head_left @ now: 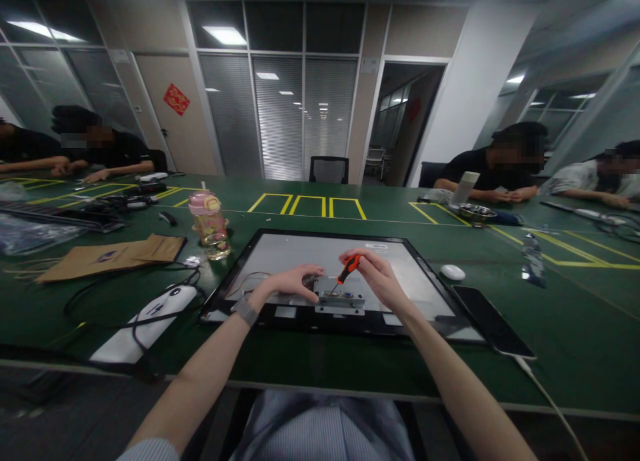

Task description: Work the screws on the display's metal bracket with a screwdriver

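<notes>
Your right hand (379, 274) is gripping the orange-and-black screwdriver (349, 268), its shaft slanting down to the metal bracket (341, 303) between your hands! Your left hand (295, 281) is curving at the bracket's left end; whether it's pinching, I can't tell. The panel (310, 248) is lying beneath both hands.
</notes>
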{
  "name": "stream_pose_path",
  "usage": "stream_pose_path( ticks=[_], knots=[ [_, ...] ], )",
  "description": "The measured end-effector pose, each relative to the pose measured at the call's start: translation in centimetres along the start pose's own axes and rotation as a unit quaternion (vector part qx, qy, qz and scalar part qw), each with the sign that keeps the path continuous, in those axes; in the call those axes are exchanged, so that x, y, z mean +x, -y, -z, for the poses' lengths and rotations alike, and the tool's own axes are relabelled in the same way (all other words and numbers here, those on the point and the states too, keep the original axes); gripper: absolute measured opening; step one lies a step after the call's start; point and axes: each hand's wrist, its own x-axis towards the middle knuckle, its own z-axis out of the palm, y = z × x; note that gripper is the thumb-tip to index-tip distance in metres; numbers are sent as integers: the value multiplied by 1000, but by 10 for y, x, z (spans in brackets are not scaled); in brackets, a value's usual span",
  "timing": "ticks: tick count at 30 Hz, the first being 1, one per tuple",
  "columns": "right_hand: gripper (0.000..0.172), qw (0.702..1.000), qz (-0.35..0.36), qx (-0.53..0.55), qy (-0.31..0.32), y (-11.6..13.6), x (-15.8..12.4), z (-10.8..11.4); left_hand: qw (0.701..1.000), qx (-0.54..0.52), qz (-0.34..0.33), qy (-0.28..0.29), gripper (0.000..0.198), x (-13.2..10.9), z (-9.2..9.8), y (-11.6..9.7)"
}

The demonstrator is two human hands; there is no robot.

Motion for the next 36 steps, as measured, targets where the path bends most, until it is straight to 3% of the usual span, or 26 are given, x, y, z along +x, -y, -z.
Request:
stream_pose_path(
  ticks=[12, 20, 24, 28, 36],
  knots=[
    [24, 997, -18, 74, -11, 5, 0, -8, 1000, 1, 7, 11, 78, -1, 2, -3],
    [21, 999, 0, 39, -2, -2, -2, -5, 1000, 5, -6, 11, 78, 2, 1, 2],
    [26, 997, -34, 70, 5, 3, -3, -8, 1000, 0, 1, 12, 78, 0, 1, 0],
    [26, 993, -26, 111, -2, 7, -2, -12, 1000, 1, 15, 7, 80, -1, 1, -4],
    [19, 999, -8, 39, -29, -3, -2, -5, 1000, 3, 2, 17, 81, 3, 0, 5]
  ],
)
